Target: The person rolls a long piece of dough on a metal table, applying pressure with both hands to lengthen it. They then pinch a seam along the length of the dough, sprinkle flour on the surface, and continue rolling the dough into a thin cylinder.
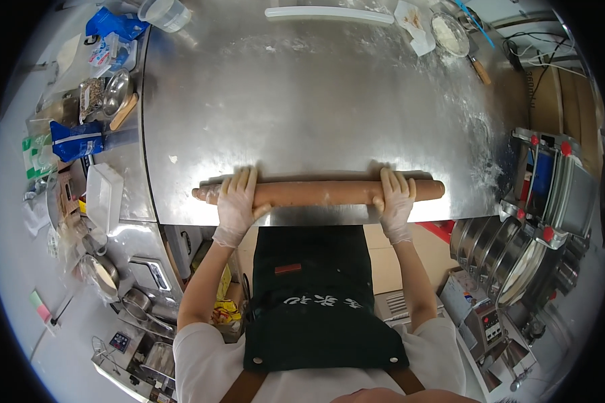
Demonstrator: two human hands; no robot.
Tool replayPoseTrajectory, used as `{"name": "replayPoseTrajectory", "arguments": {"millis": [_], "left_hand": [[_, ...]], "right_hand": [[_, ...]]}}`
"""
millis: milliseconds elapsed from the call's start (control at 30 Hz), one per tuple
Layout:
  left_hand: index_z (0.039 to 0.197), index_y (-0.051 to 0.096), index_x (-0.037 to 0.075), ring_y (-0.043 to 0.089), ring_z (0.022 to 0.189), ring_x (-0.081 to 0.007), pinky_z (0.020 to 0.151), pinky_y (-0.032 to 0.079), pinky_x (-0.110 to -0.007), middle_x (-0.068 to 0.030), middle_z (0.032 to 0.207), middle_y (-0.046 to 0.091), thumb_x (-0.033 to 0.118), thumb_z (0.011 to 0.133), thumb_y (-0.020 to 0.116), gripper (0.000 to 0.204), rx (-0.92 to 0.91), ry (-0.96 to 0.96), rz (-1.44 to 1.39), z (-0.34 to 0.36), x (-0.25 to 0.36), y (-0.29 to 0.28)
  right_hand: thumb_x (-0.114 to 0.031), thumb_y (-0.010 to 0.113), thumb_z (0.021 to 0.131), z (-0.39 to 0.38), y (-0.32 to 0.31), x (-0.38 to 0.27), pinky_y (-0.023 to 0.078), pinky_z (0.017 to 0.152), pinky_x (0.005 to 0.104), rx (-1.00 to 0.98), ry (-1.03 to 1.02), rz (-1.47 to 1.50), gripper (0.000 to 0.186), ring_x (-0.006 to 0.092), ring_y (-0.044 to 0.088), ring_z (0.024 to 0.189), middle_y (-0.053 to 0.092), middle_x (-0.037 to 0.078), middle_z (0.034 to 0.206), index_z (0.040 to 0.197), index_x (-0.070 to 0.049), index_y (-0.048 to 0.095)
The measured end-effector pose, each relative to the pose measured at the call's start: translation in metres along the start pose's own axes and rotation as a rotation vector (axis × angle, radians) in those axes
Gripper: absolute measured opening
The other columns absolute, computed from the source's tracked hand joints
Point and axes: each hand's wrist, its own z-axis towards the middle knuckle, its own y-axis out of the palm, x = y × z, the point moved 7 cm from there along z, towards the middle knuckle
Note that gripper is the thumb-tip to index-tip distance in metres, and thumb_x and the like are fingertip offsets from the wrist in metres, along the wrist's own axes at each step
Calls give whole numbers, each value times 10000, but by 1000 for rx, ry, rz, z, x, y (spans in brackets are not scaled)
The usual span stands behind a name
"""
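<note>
A long wooden rolling pin (319, 193) lies across the near edge of a floured steel worktable (316, 101). My left hand (237, 205), in a thin clear glove, rests on top of the pin near its left end with fingers spread forward. My right hand (396, 200), also gloved, presses on the pin near its right end, fingers over the top. I cannot see any dough under the pin. A dark green apron covers my front below the table edge.
A white bar (329, 14) and a flour-filled pan with a wooden handle (454, 37) sit at the table's far edge. Blue bags (77, 141), a white tray (103, 196) and metal bowls crowd the left counter. Stacked steel steamer trays (497, 252) and a machine stand at the right.
</note>
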Motion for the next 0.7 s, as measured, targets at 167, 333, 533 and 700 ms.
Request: {"name": "replayPoseTrajectory", "arguments": {"millis": [167,333,533,700], "left_hand": [[1549,299,40,443,1399,-350,1172,326,-519,-188,1483,471,431,495,963,1306,31,28,-128,-40,-5,6],[1515,430,122,545,1304,-284,1069,452,-452,-126,1365,582,421,489,948,1187,-98,135,49,-34,-56,9],[1421,566,179,677,864,-222,709,574,-354,-53,1016,669,389,644,872,861,79,269,52,-17,-58,-7],[1305,653,175,590,609,-182,521,502,-319,-15,686,565,325,776,763,560,119,326,357,10,-37,-87]], "right_hand": [[-697,579,797,-32,4,28,256,1169,565,-98,-82,33,960,304,424,1378,487,100,1477,1492,-54,424],[-495,891,509,-35,-11,92,354,1116,570,-118,-108,-191,1170,333,472,1334,543,100,1398,1486,-58,417],[-368,907,549,1,-2,110,506,940,453,-246,-240,-148,924,271,635,1092,666,61,1170,1363,-94,565],[-401,819,710,24,-60,105,511,808,389,-359,-268,-506,745,219,648,903,667,36,981,1353,-106,584]]}}
